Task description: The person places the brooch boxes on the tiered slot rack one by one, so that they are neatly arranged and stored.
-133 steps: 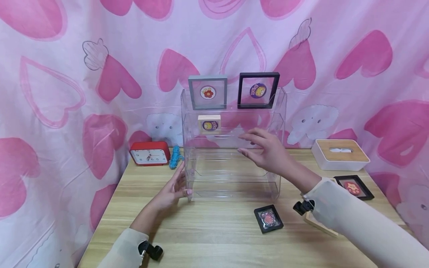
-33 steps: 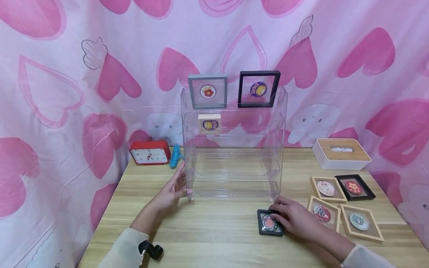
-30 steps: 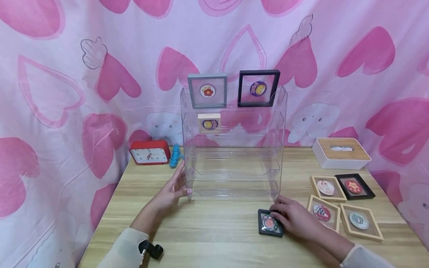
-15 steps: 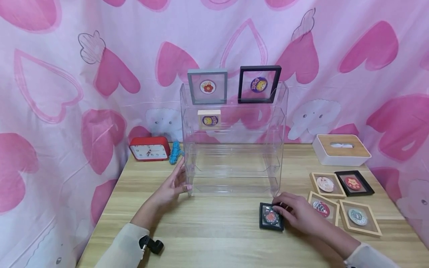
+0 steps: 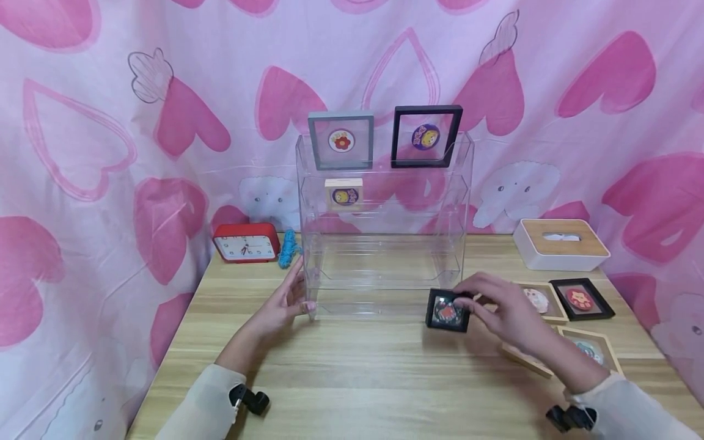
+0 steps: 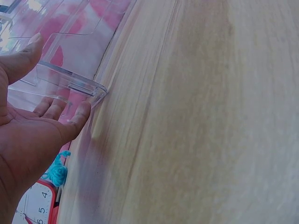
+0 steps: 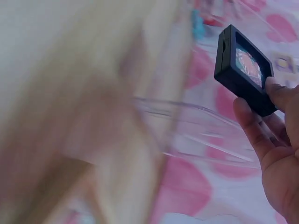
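My right hand [image 5: 508, 308] pinches a small black display frame [image 5: 448, 310] by its right side, raised above the table and tilted. A round red-and-dark piece shows behind its clear film. In the right wrist view, thumb and fingers hold the thick black frame [image 7: 245, 70] along one edge. My left hand [image 5: 280, 305] rests against the lower left side of a clear tiered acrylic rack [image 5: 385, 299], fingers extended along the outside and thumb at the front edge. A grey frame [image 5: 342, 165] and a larger black frame [image 5: 420, 164] stand on its top tier. Below is a small cream frame [image 5: 344, 195].
On the right of the wooden table [image 5: 341, 391] lie a black frame [image 5: 582, 299] and several light wood frames [image 5: 602, 342], partly behind my right arm. A tissue box [image 5: 562, 244] stands behind them. At the back left are a red clock [image 5: 246, 243] and blue cord [image 5: 288, 249].
My right hand has come down from the rack, taken hold of the small black frame and lifted it off the table towards the rack's lower right. The left hand has stayed at the rack's side.
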`<state>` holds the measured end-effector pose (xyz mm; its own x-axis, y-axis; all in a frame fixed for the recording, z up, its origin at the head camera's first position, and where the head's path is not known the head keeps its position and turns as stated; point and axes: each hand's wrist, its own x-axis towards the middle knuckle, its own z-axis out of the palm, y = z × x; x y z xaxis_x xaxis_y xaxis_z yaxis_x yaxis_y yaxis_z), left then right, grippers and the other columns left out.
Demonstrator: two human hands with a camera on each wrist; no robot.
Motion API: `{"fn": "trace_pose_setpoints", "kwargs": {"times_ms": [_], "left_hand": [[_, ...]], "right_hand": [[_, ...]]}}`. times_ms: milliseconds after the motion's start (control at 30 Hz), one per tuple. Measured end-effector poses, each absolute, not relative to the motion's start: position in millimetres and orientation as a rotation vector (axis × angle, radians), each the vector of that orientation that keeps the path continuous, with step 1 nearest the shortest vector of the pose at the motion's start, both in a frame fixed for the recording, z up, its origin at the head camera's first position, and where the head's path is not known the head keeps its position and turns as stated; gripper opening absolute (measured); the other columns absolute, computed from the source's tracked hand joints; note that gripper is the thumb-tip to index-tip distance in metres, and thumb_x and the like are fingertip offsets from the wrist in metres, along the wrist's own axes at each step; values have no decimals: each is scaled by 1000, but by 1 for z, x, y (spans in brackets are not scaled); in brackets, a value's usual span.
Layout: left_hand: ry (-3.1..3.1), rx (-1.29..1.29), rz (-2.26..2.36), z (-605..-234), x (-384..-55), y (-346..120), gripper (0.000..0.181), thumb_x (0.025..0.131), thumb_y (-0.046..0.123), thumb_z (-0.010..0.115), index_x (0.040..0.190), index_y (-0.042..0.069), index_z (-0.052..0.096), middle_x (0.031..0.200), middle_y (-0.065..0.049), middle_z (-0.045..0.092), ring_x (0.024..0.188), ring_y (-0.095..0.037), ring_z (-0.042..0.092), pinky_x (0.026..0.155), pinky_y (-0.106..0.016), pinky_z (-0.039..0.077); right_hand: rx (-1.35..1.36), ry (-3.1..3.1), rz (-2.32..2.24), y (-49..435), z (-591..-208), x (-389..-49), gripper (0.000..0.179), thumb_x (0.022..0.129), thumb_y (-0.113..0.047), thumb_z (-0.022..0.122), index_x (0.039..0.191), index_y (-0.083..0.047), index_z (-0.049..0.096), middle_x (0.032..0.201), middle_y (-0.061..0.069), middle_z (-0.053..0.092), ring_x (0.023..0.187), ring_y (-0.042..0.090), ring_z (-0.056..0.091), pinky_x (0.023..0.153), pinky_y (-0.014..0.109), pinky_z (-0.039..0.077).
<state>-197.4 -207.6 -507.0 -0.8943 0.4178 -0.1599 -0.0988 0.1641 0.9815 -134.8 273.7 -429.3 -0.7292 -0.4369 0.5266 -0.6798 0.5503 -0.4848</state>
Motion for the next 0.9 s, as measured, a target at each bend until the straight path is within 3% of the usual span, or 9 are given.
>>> {"fn": "trace_pose_setpoints", "kwargs": {"times_ms": [300,567,900], "left_hand": [[2061,312,1776,-507,-198,-208,106,108,7,69,174,57,2,187,-14,13,173,-45,11,138,-67,11],[2041,324,1785,-507,-197,-209,108,106,12,74,175,55,2,187,-14,12,173,-46,11,138,-68,11],[2039,318,1786,-508,-197,-209,107,106,15,75,173,59,4,187,-12,13,174,-44,11,138,-67,12]], "right_hand": [[895,-2247,903,265,-365,-176,48,77,22,88,117,-4,82,107,10,78,96,0,68,87,5,58],[817,-2168,883,244,-317,-210,37,87,17,83,119,-3,83,110,14,78,97,-2,65,88,2,55],[792,-2152,818,218,-294,-256,30,93,13,80,118,-1,82,114,18,76,103,32,76,96,-1,49]]}}
